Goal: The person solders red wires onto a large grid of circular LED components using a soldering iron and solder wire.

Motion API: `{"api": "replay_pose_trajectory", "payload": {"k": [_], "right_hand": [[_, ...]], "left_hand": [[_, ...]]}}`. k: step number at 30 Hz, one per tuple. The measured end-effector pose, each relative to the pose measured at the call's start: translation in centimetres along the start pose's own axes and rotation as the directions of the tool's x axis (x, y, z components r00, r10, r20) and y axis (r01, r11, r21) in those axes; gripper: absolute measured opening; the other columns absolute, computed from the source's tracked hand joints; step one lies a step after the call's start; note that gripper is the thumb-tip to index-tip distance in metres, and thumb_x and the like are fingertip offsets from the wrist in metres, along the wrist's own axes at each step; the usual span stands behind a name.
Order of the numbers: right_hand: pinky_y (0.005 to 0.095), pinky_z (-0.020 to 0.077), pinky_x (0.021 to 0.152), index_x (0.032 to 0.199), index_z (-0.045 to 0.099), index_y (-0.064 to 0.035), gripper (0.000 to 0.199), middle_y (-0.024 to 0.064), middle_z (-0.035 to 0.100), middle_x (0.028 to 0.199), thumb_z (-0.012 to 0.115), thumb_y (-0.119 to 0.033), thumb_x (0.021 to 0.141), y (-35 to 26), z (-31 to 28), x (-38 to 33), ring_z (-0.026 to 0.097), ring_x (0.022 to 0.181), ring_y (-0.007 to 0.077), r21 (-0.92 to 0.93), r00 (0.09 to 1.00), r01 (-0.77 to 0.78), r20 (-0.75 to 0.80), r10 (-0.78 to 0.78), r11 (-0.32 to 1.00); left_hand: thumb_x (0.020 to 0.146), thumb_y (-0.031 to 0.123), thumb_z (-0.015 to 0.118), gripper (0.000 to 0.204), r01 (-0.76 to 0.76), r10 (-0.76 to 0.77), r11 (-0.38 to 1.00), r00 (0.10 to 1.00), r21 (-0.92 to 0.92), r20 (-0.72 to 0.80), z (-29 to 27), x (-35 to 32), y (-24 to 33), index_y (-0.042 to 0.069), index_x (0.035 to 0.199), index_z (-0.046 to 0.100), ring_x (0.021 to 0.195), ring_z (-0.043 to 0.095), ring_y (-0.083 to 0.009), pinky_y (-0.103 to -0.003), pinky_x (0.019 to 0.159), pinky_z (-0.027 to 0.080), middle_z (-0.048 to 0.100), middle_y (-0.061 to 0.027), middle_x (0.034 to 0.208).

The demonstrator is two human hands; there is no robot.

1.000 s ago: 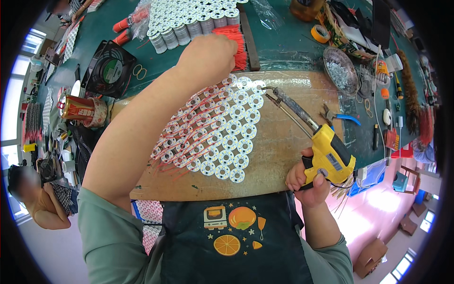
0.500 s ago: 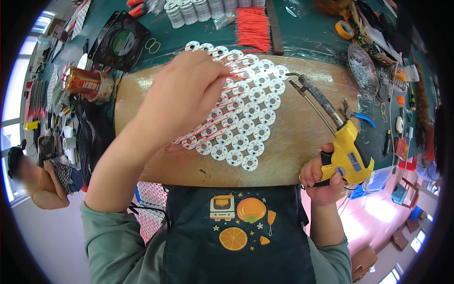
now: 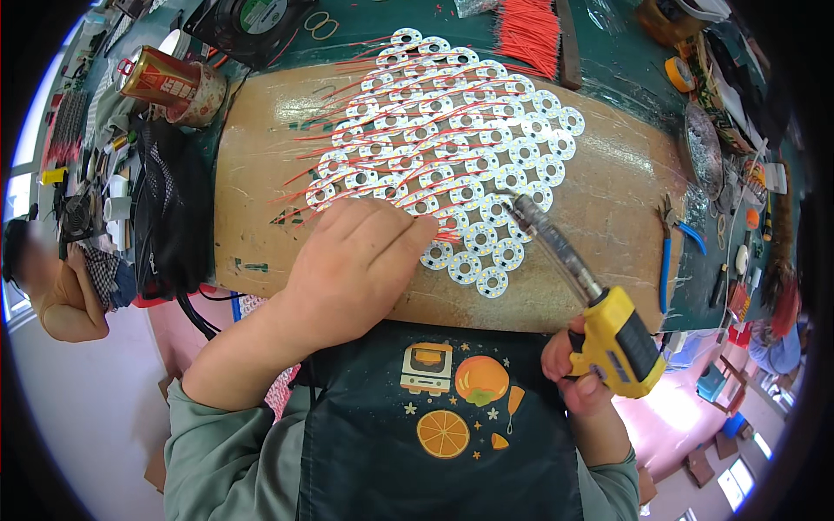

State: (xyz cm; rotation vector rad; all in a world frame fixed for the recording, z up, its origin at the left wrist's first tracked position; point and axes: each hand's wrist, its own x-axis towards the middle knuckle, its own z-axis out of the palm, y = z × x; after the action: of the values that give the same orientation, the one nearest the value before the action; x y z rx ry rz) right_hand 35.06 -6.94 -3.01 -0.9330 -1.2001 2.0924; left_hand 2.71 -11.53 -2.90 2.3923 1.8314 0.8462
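A panel of round white LED boards [image 3: 523,152], joined in slanting rows, lies on a brown work board [image 3: 608,174]. Thin red wires [image 3: 300,139] run across many of them and stick out past the left edge. My left hand [image 3: 356,265] is over the panel's near left part, closed in a pinch on short red wires [image 3: 448,235] that show at its fingertips. In my right hand [image 3: 578,369] is a yellow soldering gun [image 3: 621,339], its fingers wrapped round the grip. The gun's dark bent tip is over the panel's right-middle boards; whether it touches one I cannot tell.
Blue-handled pliers [image 3: 666,252] lie at the work board's right edge, with a metal dish [image 3: 700,152] beyond. At the back are a bundle of red wires [image 3: 528,39] and a black fan [image 3: 252,26]. A red can [image 3: 161,76] stands left. Another person [image 3: 65,286] sits far left.
My left hand has come nearer and slightly right, from the panel's far part to its near edge. The soldering gun has come nearer and left, its tip now over the boards. The view has shifted.
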Motion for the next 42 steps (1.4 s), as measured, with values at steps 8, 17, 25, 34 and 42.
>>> {"api": "replay_pose_trajectory", "payload": {"k": [8,17,25,34,42], "right_hand": [[0.0324,0.044,0.056,0.079,0.063,-0.0074,0.035,0.0044,0.061,0.072,0.083,-0.036,0.082,1.1,-1.7,-1.0,0.058,0.061,0.0217,-0.35,0.993,0.06,0.112,-0.022,0.935],[0.0338,0.0448,0.056,0.076,0.062,-0.01,0.036,0.004,0.06,0.07,0.081,-0.04,0.082,1.4,-2.2,-1.1,0.058,0.06,0.0245,-0.461,0.991,0.077,0.13,-0.018,0.884],[0.0346,0.0449,0.055,0.076,0.062,-0.0112,0.034,0.0038,0.061,0.07,0.078,-0.04,0.084,1.9,-2.7,-1.2,0.059,0.06,0.0252,-0.501,0.986,0.104,0.166,-0.023,0.859],[0.0347,0.045,0.057,0.076,0.062,-0.0122,0.035,0.0036,0.061,0.071,0.077,-0.042,0.085,2.1,-2.4,-1.6,0.06,0.063,0.0262,-0.54,0.992,0.082,0.124,-0.016,0.838],[0.0302,0.0444,0.057,0.09,0.063,-0.0035,0.04,0.0043,0.061,0.075,0.079,-0.04,0.088,1.9,-1.8,-1.5,0.057,0.063,0.017,-0.251,0.996,0.056,0.079,-0.038,0.966]], "left_hand": [[0.073,0.003,0.071,0.038,-0.032,0.031,0.999,0.998,0.023,0.048,0.1,-0.2,0.6,0.002,0.111,0.068,0.087,0.065,-0.0232,-0.037,0.076,0.048,0.064,-0.0056,0.095],[0.076,0.007,0.07,0.034,-0.013,0.01,1.0,0.991,0.024,0.135,-0.1,0.1,0.8,0.002,0.109,0.068,0.091,0.065,-0.024,-0.038,0.08,0.048,0.064,-0.006,0.097],[0.075,0.005,0.071,0.034,0.006,-0.007,1.0,0.987,0.007,0.163,-0.2,0.1,0.7,0.002,0.109,0.068,0.091,0.064,-0.025,-0.038,0.079,0.049,0.064,-0.0071,0.097],[0.075,0.005,0.071,0.034,0.005,-0.005,1.0,0.989,0.0,0.146,-0.1,-0.1,0.7,0.002,0.109,0.068,0.091,0.064,-0.0253,-0.038,0.079,0.05,0.064,-0.0071,0.097],[0.076,0.006,0.071,0.034,0.006,-0.006,1.0,0.986,0.002,0.164,-0.2,0.1,0.6,0.001,0.11,0.068,0.092,0.064,-0.0258,-0.039,0.079,0.05,0.064,-0.0077,0.098]]}}
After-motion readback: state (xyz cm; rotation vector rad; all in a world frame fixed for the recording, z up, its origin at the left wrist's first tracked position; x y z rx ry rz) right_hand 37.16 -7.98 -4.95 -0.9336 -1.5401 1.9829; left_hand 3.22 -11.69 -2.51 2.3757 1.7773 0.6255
